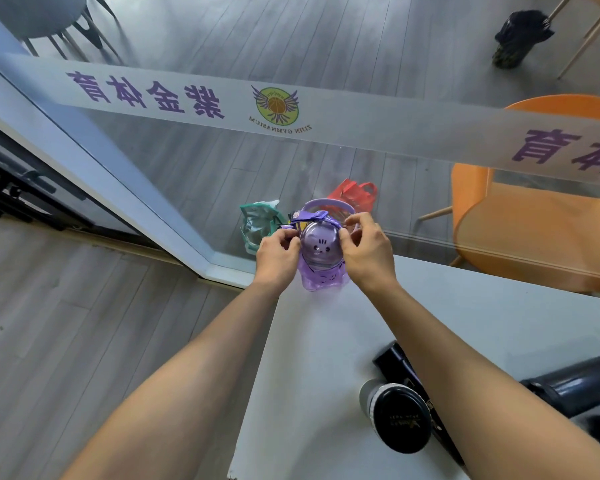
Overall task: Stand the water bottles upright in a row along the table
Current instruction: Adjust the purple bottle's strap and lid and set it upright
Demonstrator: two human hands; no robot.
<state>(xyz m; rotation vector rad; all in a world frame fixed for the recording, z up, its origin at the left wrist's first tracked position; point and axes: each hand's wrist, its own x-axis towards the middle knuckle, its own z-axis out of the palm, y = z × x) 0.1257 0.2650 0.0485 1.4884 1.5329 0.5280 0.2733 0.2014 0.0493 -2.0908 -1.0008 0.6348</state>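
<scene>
A single wide-angle view from the person's head looks steeply down and forward, close over the near end of the pale grey desk (465,306). Both forearms reach away from the lens. Beyond the desk's far edge it takes in grey plank floor (66,306) and a glass partition (187,161).

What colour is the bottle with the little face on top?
Purple: the bottle is see-through purple, with a darker purple strap. The head view shows it.

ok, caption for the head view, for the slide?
Both hands, left and right, steady an upright translucent purple water bottle at the white table's far corner.
</scene>
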